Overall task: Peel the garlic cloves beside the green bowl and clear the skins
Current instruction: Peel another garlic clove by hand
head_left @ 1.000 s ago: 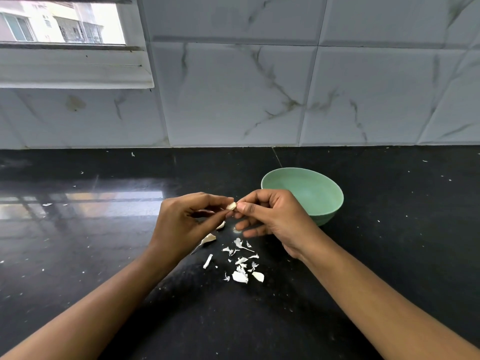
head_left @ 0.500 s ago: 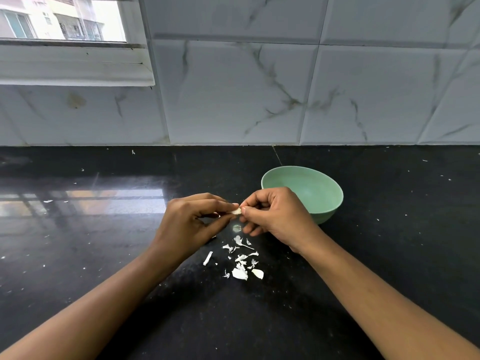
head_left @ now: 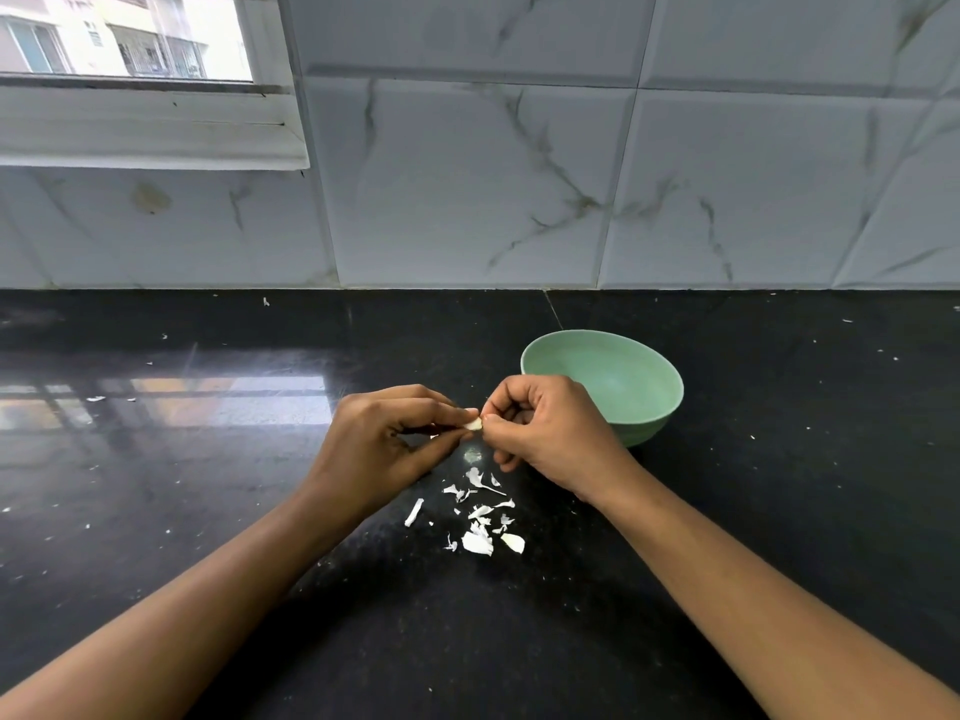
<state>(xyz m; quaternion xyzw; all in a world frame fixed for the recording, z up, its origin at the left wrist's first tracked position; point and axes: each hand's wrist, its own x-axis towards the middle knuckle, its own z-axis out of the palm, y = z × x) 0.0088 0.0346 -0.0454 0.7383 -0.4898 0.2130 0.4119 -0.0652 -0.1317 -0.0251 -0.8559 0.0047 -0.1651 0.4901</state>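
Green bowl (head_left: 655, 407) stands upright on the black countertop (head_left: 779, 537), at about 2 o'clock from the pile of skins (head_left: 480, 519). What shows of its inside is plain green wall. Its near-left rim and part of the inside are hidden behind the right hand (head_left: 550, 441), so its contents cannot be told in full. One garlic clove (head_left: 472, 424) is held above the counter, at 9 o'clock from the bowl and 12 o'clock from the skins. Left hand (head_left: 382, 446) pinches the clove between thumb and forefinger, other fingers curled under. Right hand pinches the clove's opposite end the same way, fingertips of the two hands nearly meeting. Most of the clove is covered by the fingertips; whether skin is on it cannot be made out. Skins lie loose as white scraps on the counter, between the two wrists. Small white flecks dot the counter; too small to identify. Both forearms are cut off at the lower edge. Window (head_left: 130, 44) at 10 o'clock is cut off by the frame.
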